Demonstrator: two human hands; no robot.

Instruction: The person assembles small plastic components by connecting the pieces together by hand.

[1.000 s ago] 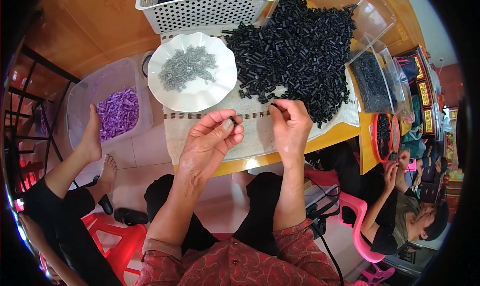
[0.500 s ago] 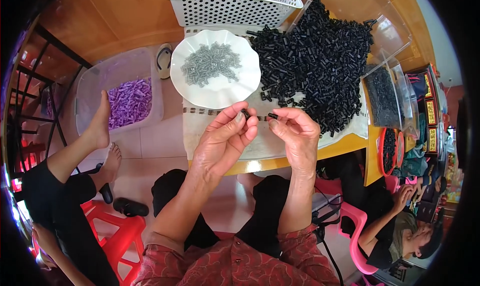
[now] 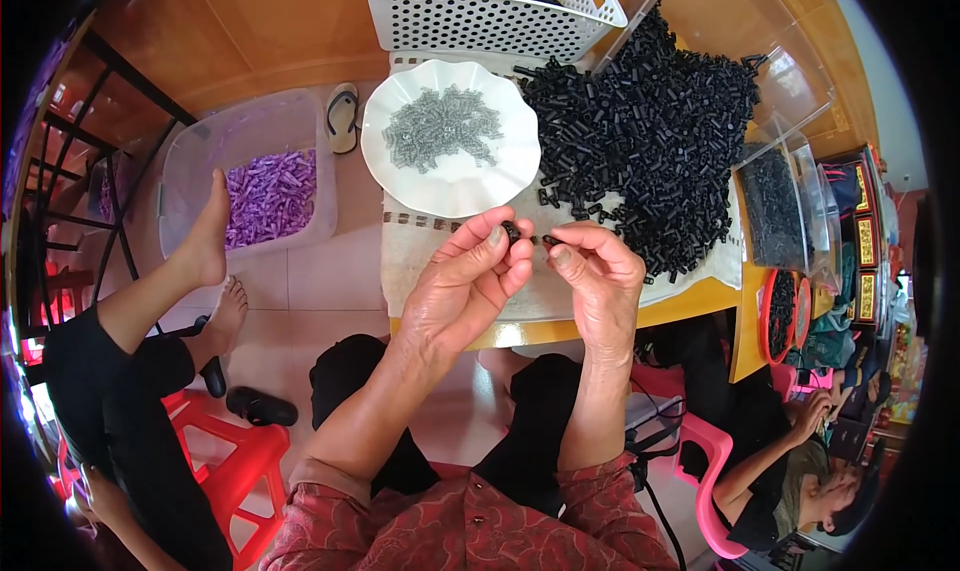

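Observation:
Over the near edge of the cloth, my left hand (image 3: 462, 289) pinches a small black plastic part (image 3: 511, 233) between thumb and fingers. Close beside it on the right, my right hand (image 3: 603, 283) holds a second small black part (image 3: 551, 241) at thumb and fingertip. A narrow gap separates the two parts. Beyond my left hand stands a white wavy-rimmed plate (image 3: 385, 186) with a heap of small grey pieces (image 3: 440, 129) that look like springs. Past my right hand spreads a large pile of black tubular parts (image 3: 640, 146).
A white perforated basket (image 3: 480, 26) stands behind the plate. Clear bins (image 3: 775, 206) and a red tray (image 3: 778, 321) are at the right. On the floor, a clear tub (image 3: 180, 196) holds purple pieces. Other people sit left and right, near a red stool (image 3: 245, 466) and pink chair (image 3: 710, 441).
The view has shifted, so the plate and basket appear slightly farther right. My right hand has come a little closer to my left; both keep their small black parts.

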